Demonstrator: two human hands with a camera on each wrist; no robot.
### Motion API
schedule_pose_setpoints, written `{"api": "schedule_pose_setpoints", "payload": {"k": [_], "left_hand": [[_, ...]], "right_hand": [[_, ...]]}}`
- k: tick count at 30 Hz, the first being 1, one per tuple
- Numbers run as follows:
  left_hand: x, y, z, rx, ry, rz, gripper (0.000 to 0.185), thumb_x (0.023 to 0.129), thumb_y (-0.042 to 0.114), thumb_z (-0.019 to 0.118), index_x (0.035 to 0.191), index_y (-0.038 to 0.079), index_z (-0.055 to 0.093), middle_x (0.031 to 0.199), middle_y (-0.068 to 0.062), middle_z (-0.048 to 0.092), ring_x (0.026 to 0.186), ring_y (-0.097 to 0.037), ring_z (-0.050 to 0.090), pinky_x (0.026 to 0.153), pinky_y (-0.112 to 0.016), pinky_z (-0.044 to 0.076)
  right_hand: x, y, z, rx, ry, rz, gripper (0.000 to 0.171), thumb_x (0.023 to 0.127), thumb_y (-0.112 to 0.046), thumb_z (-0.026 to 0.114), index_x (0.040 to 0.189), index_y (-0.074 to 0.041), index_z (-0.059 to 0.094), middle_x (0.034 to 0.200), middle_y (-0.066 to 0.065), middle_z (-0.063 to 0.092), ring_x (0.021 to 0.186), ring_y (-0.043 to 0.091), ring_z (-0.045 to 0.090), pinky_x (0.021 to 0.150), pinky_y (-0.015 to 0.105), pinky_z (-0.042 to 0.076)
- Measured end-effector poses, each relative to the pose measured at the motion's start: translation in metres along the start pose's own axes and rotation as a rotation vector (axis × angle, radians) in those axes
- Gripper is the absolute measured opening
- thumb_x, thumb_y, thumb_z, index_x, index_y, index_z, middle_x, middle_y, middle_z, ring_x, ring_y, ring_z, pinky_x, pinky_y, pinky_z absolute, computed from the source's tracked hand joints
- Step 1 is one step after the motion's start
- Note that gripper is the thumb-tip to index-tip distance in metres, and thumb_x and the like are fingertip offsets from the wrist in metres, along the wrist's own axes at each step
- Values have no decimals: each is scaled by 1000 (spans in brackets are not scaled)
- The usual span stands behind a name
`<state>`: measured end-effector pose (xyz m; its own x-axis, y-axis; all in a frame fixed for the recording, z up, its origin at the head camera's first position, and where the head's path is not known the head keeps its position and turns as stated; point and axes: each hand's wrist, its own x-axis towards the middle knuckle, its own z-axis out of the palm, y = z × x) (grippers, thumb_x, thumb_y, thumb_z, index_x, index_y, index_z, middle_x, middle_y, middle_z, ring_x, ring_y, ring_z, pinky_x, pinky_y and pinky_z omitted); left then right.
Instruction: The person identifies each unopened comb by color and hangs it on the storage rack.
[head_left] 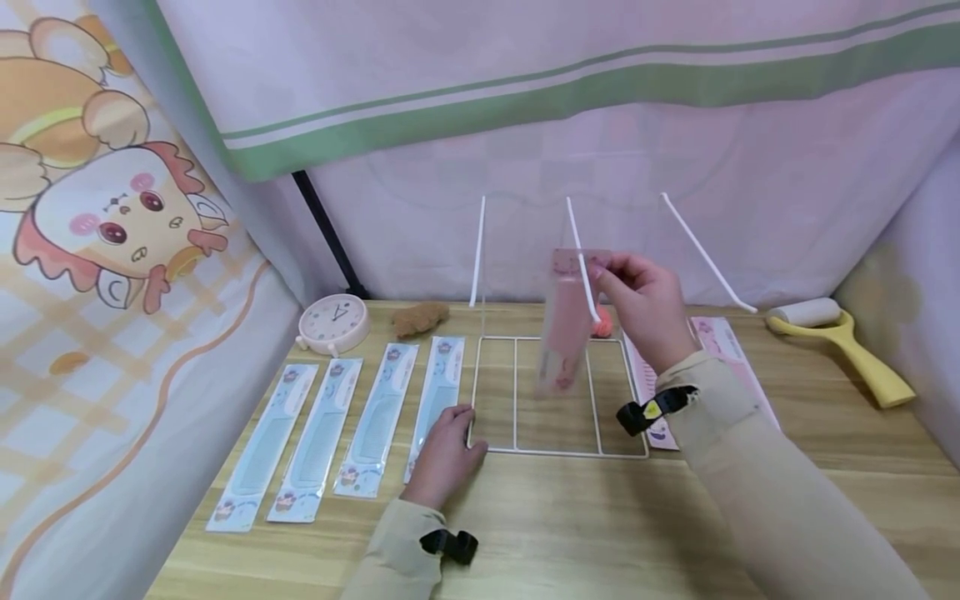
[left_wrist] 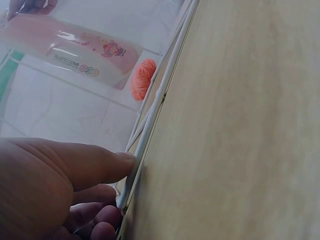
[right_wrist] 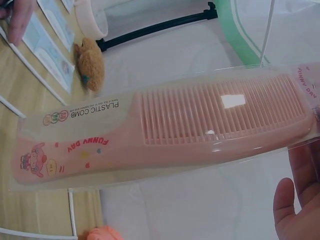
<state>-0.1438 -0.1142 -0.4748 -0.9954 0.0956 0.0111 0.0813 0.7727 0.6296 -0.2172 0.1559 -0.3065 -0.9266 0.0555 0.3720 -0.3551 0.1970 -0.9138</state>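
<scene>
Left hand (head_left: 444, 454), nearest the viewer, rests on the wooden table (head_left: 600, 525) with its fingers (left_wrist: 90, 165) extended and pressing the near-left corner of the white wire rack (head_left: 558, 396); it grips nothing. Just left of these fingers lie four blue packaged combs (head_left: 341, 425) in a row. Right hand (head_left: 645, 308), raised above the rack base, pinches the top end of a pink packaged comb (head_left: 564, 329) between thumb and fingertips; the comb hangs downward from the fingers, next to the middle upright prong (head_left: 581, 262) of the rack. Whether the package touches the prong cannot be told. In the right wrist view the comb's teeth and the printed words "PLASTIC COMB" are legible through the clear sleeve. Below the right wrist, more pink packages (head_left: 720, 350) lie flat on the table. Beyond the left fingers stand a round clock (head_left: 333, 321) and a brown plush toy (head_left: 420, 317); well right of the right hand lies a yellow-handled lint roller (head_left: 840, 337).
</scene>
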Motion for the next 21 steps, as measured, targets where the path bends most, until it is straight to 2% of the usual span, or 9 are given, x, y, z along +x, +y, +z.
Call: {"api": "schedule_pose_setpoints", "payload": {"k": [10,21], "left_hand": [[-2,0,0,-5,-1,1,56,90,15,72,138,-6,54,146,-18,49,134,-36,48,112,-49,40],[-2,1,0,-11,-7,-3,57,90,16,72,139,-5,54,147,-17,48,134,-36,48,111,-49,41]], "right_hand": [[23,5,3,-85,16,4,28,96,-28,69,101,-1,70,91,2,67,85,14,57,71,22,49],[46,4,6,-156,16,21,28,98,-25,66,105,1,68,90,4,62,83,14,53,65,21,45]]}}
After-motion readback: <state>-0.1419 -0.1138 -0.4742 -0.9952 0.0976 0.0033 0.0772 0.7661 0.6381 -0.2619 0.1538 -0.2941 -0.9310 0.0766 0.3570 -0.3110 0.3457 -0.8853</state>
